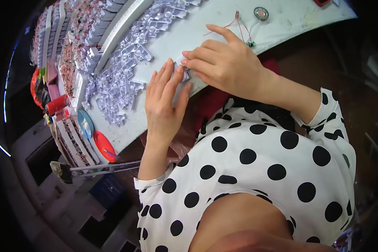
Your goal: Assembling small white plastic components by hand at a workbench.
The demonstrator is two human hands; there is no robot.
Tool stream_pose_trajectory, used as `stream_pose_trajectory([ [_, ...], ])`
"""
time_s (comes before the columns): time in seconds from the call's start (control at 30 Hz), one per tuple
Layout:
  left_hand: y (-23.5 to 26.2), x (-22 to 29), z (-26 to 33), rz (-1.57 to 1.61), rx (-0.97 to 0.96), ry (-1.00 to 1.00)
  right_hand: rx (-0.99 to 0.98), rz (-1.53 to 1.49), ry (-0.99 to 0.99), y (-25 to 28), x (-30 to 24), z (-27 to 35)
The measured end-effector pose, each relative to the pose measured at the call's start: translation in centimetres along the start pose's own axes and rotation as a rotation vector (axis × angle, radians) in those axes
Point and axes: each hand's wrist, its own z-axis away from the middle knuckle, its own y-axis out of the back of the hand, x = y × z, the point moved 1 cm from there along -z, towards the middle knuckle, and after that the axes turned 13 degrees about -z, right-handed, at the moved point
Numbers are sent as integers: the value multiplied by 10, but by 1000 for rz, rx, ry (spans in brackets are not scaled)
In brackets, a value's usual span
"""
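Clear plastic part mostly under right hand

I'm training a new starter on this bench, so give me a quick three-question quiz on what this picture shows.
1. True or false: both hands meet on one small clear plastic part at the table edge.
2. What lies just beyond the right hand? A) a small round speaker with thin red wires B) a screwdriver C) a roll of tape
3. Fill in: the pile of clear plastic parts lies to the ____ of the left hand.

Key: 1 true. 2 A, the small speaker with its red wires. 3 left.
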Motion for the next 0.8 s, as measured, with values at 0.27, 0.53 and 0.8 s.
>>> stream_pose_trajectory([
  [0.27,7,-9,-1,247,-17,145,-84,28,29,1,-3,-12],
  [0.53,9,-11,-19,156,65,109,-77,18,30,-11,13,-24],
  [0.8,7,-22,-29,115,83,68,-63,-42,58,-17,24,-32],
])
